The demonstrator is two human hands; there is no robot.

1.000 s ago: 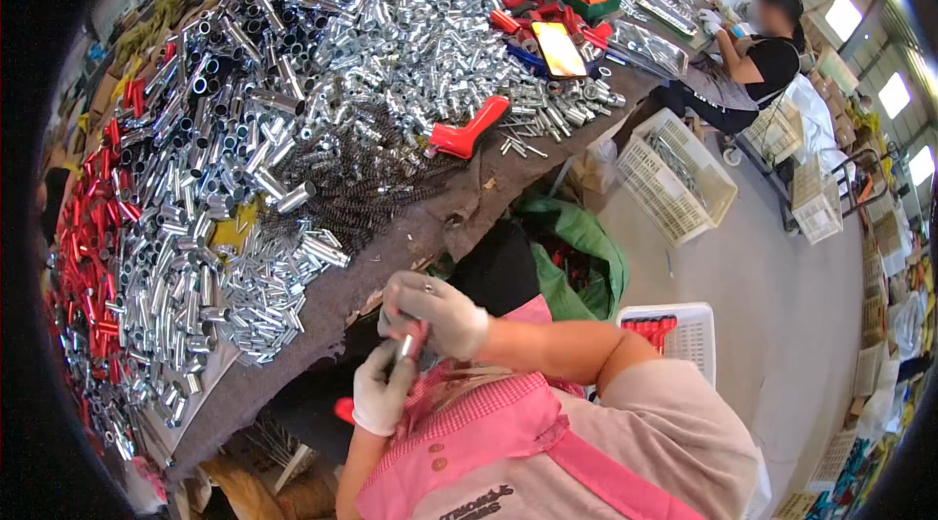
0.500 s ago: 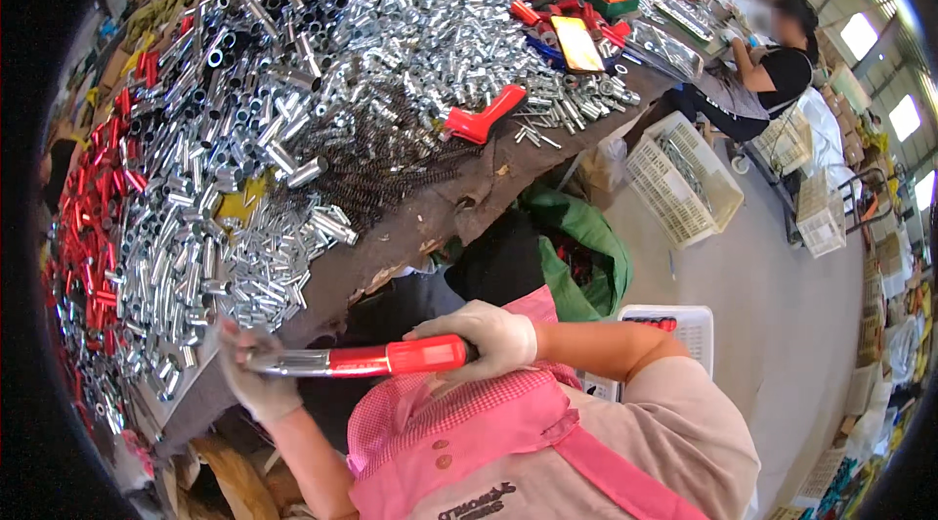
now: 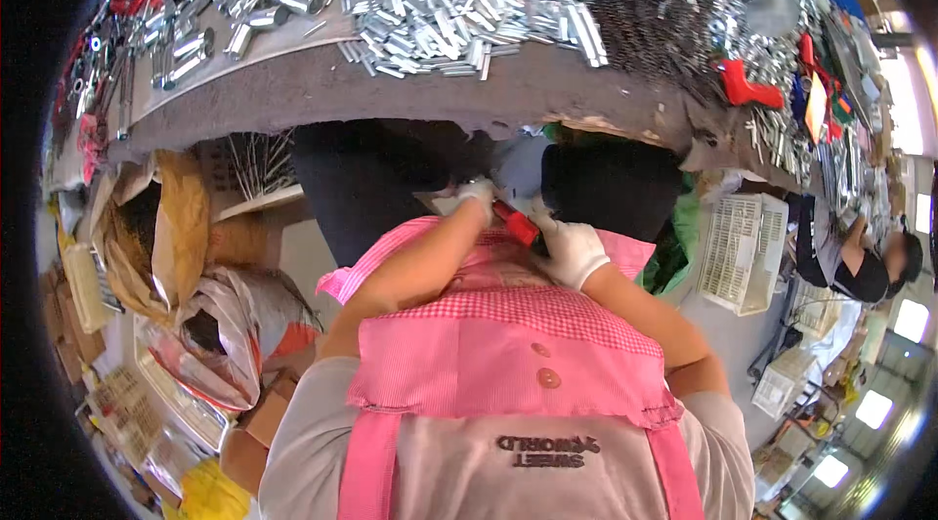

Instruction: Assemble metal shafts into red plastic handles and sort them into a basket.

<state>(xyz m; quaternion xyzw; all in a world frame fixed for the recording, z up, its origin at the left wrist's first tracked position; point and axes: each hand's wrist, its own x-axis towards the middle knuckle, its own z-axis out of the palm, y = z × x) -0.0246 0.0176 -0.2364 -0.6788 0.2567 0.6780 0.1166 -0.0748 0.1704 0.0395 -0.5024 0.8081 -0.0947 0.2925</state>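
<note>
1. Red-handled tool [image 3: 516, 224]: held low in your lap, below the counter [image 3: 410, 90] edge, between both gloved hands.
2. Right hand [image 3: 570, 248]: grip clamped on the handle.
3. Left hand [image 3: 476, 195]: closed at the tool's far end.
4. Step, judged: fitting or adjusting; next needs steady alignment.
5. Tool's tip: hidden.

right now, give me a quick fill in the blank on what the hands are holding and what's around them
1. Both hands, left hand and right hand, wear ____ gloves.
2. The handle held between them is coloured ____.
3. The silver metal tubes lie heaped on the ____.
4. The apron over the person's lap is coloured ____.

Missing words: white; red; table; pink
</note>
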